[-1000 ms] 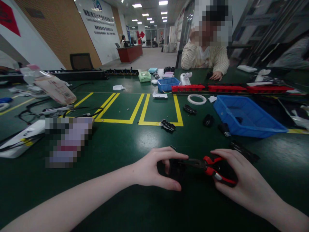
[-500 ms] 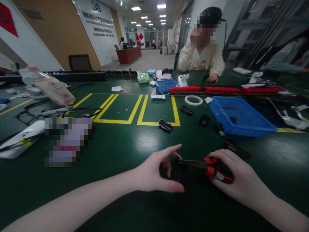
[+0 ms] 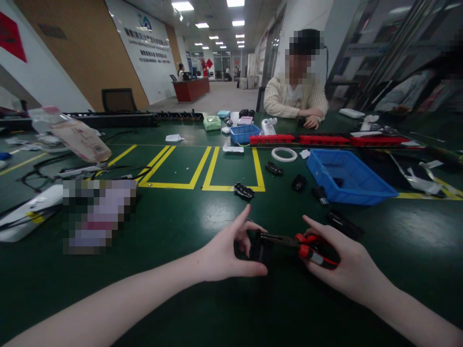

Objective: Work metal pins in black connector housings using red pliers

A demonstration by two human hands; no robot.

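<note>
My left hand [image 3: 226, 250] grips a small black part [image 3: 261, 248] low on the green table [image 3: 173, 226], thumb underneath and index finger lifted straight up. My right hand [image 3: 342, 262] is closed around red-handled pliers [image 3: 307, 248], whose dark jaws reach left onto the black part. Both hands rest close together near the table's front middle.
A blue bin [image 3: 347, 176] stands right of centre, with small black parts [image 3: 244, 191] scattered before it. A tape ring [image 3: 284, 154], a small blue tray [image 3: 245, 134] and red strips [image 3: 325, 140] lie farther back. A seated person [image 3: 294, 94] faces me. Cables and packets [image 3: 77, 137] sit left.
My left index finger has lifted off the black part and now points upward. Both hands and the pliers sit slightly higher in view as the camera tilted down.
</note>
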